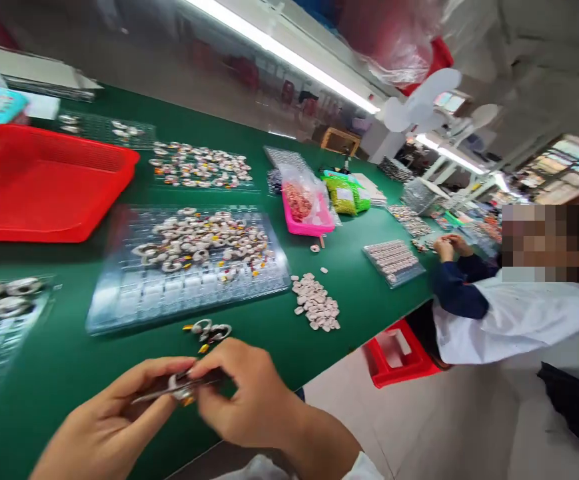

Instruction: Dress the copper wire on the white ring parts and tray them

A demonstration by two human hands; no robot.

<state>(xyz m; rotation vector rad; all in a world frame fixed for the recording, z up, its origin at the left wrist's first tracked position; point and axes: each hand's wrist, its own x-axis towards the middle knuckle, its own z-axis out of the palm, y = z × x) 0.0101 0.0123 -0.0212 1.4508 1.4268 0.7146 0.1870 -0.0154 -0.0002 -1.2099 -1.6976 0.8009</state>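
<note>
My left hand (114, 410) is closed, its thumb and forefinger pinching a small silvery ring-shaped part (182, 390) with a yellow-orange tab. Against the part, my right hand (249, 390) has its fingers pinched round a thin grey metal tool (156, 395); blur and the fingers hide its exact kind. Just beyond my fingertips, a few similar ring parts (212, 331) with yellow tabs lie loose on the green table (249, 320). Farther back, a clear plastic tray (134, 300) carries a heap of the same parts.
A red basket (44, 200) stands at left, above another clear tray (9, 347) with ring parts. Small pale pieces (316, 303) form a pile right of centre. Behind are a pink basket (309, 227) and green bags (349, 193). A co-worker (509, 307) sits at right.
</note>
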